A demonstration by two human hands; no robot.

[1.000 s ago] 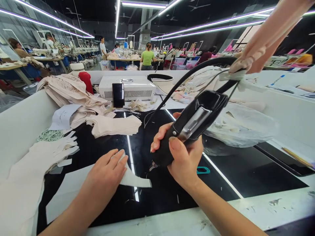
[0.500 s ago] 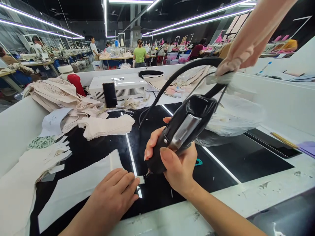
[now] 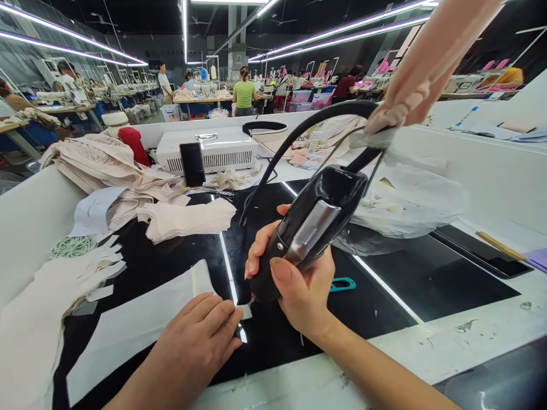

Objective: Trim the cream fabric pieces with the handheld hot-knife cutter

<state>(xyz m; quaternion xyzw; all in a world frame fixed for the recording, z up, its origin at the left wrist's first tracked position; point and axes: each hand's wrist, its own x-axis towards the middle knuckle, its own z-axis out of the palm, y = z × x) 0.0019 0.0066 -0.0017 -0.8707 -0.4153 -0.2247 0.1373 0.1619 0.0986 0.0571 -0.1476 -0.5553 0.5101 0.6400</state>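
Well, the right hand (image 3: 294, 279) is wrapped firmly round a black corded handheld tool (image 3: 310, 225), thumb laid along its near side, the forearm slanting in from the lower right. The tool leans, its tip down by the narrow end of a white fabric piece (image 3: 158, 307) — whether touching, I can't tell. That piece lies on the glossy black counter (image 3: 273, 347), pressed by the left hand (image 3: 205, 336), open — palm down, fingers together.
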